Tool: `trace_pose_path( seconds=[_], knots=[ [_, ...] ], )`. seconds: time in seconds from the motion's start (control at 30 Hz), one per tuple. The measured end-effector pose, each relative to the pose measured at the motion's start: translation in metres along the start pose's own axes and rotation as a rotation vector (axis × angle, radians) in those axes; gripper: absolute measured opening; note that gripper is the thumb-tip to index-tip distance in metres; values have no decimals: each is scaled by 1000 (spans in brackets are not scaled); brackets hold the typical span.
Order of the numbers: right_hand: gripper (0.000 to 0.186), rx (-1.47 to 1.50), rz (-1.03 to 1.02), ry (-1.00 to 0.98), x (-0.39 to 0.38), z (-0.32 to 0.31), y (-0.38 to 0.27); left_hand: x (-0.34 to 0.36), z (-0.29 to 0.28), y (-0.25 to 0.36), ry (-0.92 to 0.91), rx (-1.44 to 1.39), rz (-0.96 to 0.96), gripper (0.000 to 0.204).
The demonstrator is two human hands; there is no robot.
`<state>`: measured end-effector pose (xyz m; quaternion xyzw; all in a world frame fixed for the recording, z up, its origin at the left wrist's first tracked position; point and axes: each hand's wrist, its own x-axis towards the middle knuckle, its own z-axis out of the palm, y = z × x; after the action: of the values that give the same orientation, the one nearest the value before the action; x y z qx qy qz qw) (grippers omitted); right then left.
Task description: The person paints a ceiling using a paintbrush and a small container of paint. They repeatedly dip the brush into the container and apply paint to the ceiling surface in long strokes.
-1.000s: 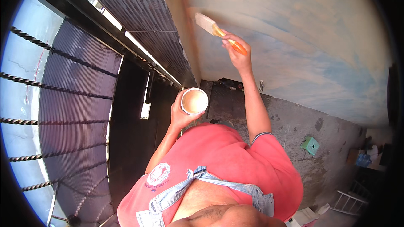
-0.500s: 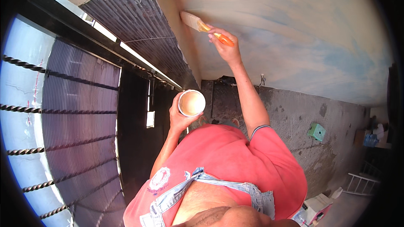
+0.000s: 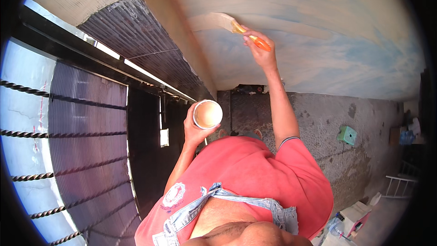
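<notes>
My right hand (image 3: 261, 48) grips a paintbrush with an orange-and-yellow handle (image 3: 263, 44), its pale wide bristles on the mottled beige and pale blue wall (image 3: 346, 9) ahead. A fresh-looking beige band runs across the wall around the bristles. Lower down, at chest level, my left hand (image 3: 195, 130) is wrapped round a white cup (image 3: 207, 114) of creamy beige paint, held upright with its top open. Beside the wall, to the left, runs a beige edge (image 3: 157, 9) next to dark ribbed panelling (image 3: 132, 36).
Twisted black bars (image 3: 25, 89) and a dark gate frame line the left. Below lies rough concrete floor (image 3: 318, 118) with a green plastic stool (image 3: 347, 135). A metal ladder (image 3: 393, 187), blue containers (image 3: 407, 136) and a white table with items (image 3: 355, 216) stand at the right.
The brush first went left to the wall's edge, then swept back right, where a beige band now shows. The view has shifted slightly; my left hand still holds the cup.
</notes>
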<state>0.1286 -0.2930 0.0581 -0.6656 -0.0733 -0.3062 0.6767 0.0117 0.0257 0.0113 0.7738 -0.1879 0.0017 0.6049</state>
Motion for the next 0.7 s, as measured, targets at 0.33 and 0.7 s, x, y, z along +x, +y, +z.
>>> trace_pose_path(
  seconds=[0.33, 0.7],
  knots=[
    [14, -154, 22, 128, -16, -128, -44, 7, 41, 17, -64, -30, 37, 89],
    [15, -225, 20, 216, -32, -232, -64, 3, 102, 39, -94, -67, 37, 90]
  ],
)
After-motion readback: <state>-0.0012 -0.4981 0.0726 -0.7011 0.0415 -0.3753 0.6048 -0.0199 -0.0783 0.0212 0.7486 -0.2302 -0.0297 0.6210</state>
